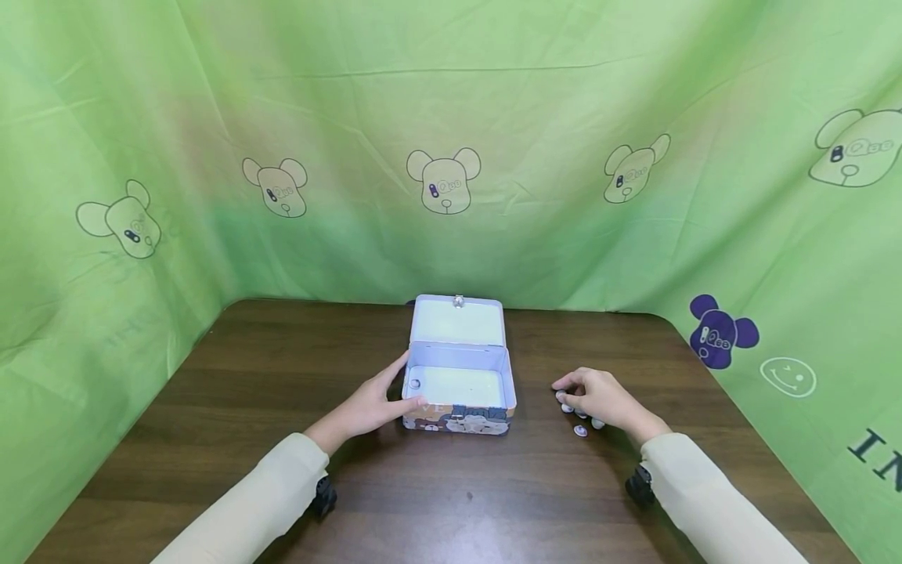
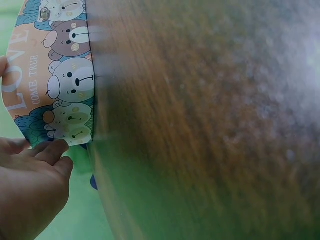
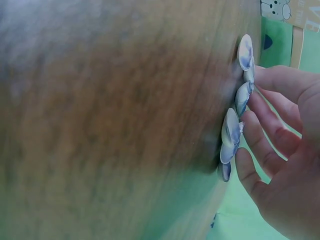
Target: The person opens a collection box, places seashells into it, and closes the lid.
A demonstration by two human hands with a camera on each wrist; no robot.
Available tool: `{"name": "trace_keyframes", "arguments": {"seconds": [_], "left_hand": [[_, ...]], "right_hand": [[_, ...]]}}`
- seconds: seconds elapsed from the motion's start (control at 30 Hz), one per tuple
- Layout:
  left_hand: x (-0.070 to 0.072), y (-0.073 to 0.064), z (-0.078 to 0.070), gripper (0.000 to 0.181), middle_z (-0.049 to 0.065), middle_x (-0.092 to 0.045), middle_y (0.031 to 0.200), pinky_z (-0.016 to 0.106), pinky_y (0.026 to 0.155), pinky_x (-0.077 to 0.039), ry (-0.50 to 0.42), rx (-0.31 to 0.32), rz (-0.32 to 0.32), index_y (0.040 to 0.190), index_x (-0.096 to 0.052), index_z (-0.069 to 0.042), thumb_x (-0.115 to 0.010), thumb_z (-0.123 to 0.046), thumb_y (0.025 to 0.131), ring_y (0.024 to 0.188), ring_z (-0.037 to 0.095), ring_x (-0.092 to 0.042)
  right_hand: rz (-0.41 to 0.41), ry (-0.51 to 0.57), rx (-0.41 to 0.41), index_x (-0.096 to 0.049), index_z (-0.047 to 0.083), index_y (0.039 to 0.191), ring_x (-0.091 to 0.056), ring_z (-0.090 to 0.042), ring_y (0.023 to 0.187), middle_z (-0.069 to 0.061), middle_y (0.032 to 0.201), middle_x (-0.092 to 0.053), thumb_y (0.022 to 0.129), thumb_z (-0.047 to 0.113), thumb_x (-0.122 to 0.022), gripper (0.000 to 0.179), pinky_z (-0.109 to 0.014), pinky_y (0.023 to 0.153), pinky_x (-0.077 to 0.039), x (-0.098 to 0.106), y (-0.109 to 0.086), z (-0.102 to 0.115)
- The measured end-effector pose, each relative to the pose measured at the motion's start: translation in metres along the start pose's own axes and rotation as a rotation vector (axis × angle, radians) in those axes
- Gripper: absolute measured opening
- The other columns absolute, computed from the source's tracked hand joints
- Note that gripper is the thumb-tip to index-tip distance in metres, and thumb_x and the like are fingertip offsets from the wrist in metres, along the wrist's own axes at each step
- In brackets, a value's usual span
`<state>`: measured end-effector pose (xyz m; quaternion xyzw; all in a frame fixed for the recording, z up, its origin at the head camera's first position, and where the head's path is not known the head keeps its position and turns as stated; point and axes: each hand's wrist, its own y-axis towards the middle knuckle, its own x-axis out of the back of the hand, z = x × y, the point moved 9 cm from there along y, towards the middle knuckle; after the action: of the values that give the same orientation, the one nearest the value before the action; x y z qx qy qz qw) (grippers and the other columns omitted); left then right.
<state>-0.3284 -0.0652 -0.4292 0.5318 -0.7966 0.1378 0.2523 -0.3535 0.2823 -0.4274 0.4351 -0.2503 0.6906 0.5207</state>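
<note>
A lidded tin box (image 1: pixel 460 421) with cartoon bears stands mid-table, its lid (image 1: pixel 458 321) raised at the back. One small roundish thing (image 1: pixel 415 384) lies inside at the left. My left hand (image 1: pixel 369 403) holds the box's left side, thumb at the front rim; in the left wrist view its fingers (image 2: pixel 52 152) lie against the box's end. To the right, my right hand (image 1: pixel 602 395) reaches down over a cluster of pale, purple-tinged seashells (image 3: pixel 230 127). Its fingertips touch or nearly touch the shells, partly covering them. No shell is visibly lifted.
One shell (image 1: pixel 580 431) lies a little nearer me than the cluster. The brown wooden table (image 1: pixel 465 493) extends around the box. A green printed cloth (image 1: pixel 535 235) hangs behind the table and along both sides.
</note>
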Motion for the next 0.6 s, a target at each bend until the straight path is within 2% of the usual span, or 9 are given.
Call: {"name": "trace_keyframes", "arguments": {"seconds": [0.27,0.6], "left_hand": [[-0.0005,-0.0007,-0.0002,0.091,0.010,-0.021,0.164,0.058,0.114,-0.024,-0.005,0.006,0.003,0.162,-0.016,-0.017,-0.072,-0.035,0.094,0.149,0.033,-0.020],[0.0001,-0.0005,-0.0006,0.091,0.011,-0.022,0.164,0.058,0.114,-0.025,-0.008,-0.002,-0.001,0.162,-0.017,-0.018,-0.073,-0.035,0.093,0.148,0.033,-0.021]], "right_hand": [[-0.002,-0.013,-0.005,-0.077,0.008,0.106,-0.056,-0.008,0.068,0.002,0.089,-0.064,0.092,0.014,-0.073,0.016,-0.034,0.071,-0.047,-0.0013,0.0000,-0.0007],[-0.005,0.000,0.002,-0.077,0.005,0.105,-0.057,-0.009,0.065,-0.001,0.091,-0.065,0.088,0.007,-0.073,0.018,-0.031,0.068,-0.047,-0.0004,0.0005,-0.0006]]}}
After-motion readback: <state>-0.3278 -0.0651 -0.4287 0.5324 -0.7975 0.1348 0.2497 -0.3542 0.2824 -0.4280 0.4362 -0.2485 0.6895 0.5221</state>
